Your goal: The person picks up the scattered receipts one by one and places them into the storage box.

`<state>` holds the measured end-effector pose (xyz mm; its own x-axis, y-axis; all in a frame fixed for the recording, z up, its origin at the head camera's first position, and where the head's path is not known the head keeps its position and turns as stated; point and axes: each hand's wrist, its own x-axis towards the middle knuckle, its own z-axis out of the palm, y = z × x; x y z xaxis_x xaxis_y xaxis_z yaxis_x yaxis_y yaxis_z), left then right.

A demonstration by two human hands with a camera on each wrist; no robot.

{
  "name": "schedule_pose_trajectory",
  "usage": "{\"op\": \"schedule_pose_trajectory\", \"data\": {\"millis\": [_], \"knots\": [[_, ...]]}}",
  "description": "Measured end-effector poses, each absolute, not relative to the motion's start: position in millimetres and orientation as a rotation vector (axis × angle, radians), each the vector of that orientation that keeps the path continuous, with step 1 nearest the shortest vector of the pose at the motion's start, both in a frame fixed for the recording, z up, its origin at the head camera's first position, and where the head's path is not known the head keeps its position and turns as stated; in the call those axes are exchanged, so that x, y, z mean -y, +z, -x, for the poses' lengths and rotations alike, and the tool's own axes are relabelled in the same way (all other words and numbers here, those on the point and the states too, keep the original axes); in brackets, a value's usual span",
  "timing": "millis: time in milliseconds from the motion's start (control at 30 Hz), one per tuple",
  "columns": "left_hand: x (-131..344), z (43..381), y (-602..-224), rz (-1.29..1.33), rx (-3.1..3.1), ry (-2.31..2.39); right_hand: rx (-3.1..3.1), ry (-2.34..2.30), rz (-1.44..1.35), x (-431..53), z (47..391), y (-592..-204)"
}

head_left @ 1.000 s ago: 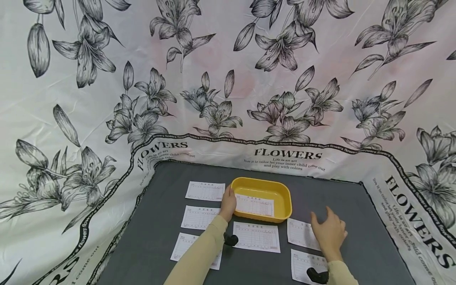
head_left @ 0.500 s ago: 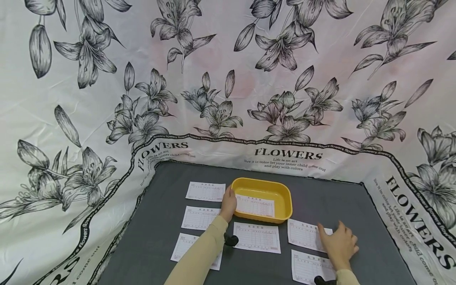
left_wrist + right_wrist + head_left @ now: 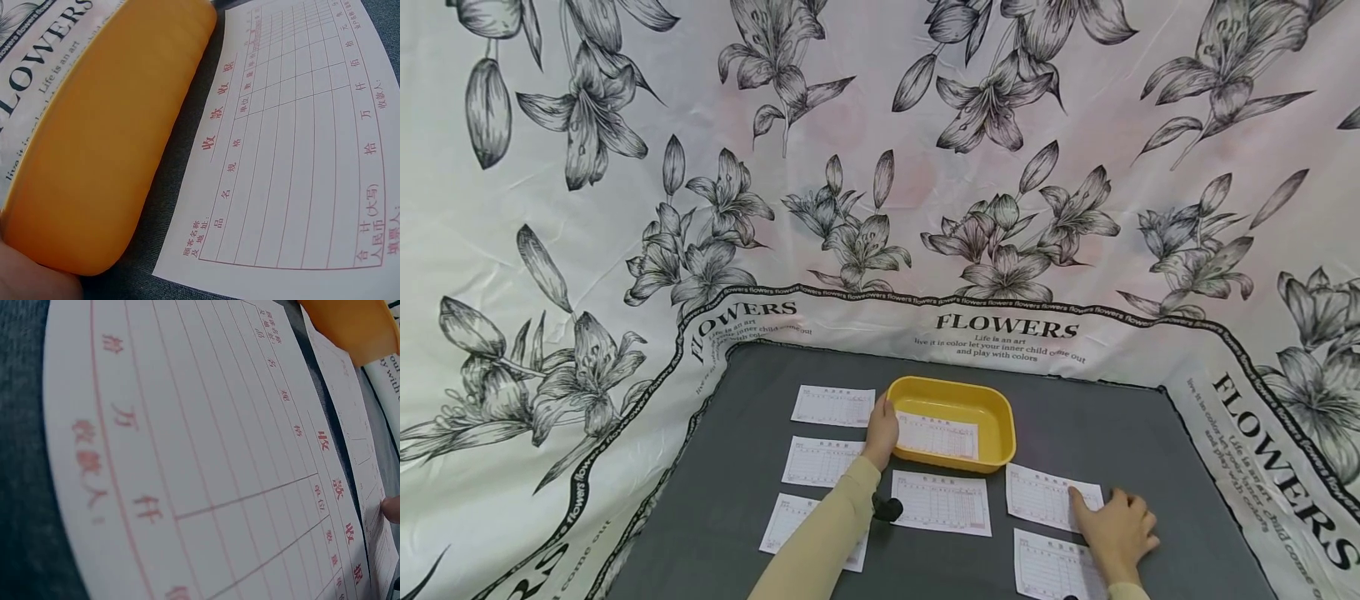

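I find the left hand (image 3: pixel 882 429) at the left end of the yellow tray (image 3: pixel 955 397), gripping its rim. The right hand (image 3: pixel 1116 529) is right of the tray on its near side, thumb and fingers spread apart with nothing pinched between them; the thumb tip rests on a printed slip (image 3: pixel 1037 497), which lies just off the tray's near right corner. A second slip (image 3: pixel 1048 562) lies farther out on that side. I record another slip (image 3: pixel 936 437) inside the tray, a fourth slip (image 3: pixel 940 502) just in front of it, and three slips (image 3: pixel 833 406) in a column to its left, the nearer two partly covered by the left sleeve (image 3: pixel 820 542).
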<state>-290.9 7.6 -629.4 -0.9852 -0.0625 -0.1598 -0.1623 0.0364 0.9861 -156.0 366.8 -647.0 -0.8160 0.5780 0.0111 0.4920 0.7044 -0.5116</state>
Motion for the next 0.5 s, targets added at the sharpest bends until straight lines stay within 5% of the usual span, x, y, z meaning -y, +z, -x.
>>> {"op": "schedule_pose_trajectory", "data": {"millis": [500], "knots": [[-7, 291, -632, 0.19, -2.206, 2.144, 2.696, 0.786, 0.834, -362, 144, -650]]}}
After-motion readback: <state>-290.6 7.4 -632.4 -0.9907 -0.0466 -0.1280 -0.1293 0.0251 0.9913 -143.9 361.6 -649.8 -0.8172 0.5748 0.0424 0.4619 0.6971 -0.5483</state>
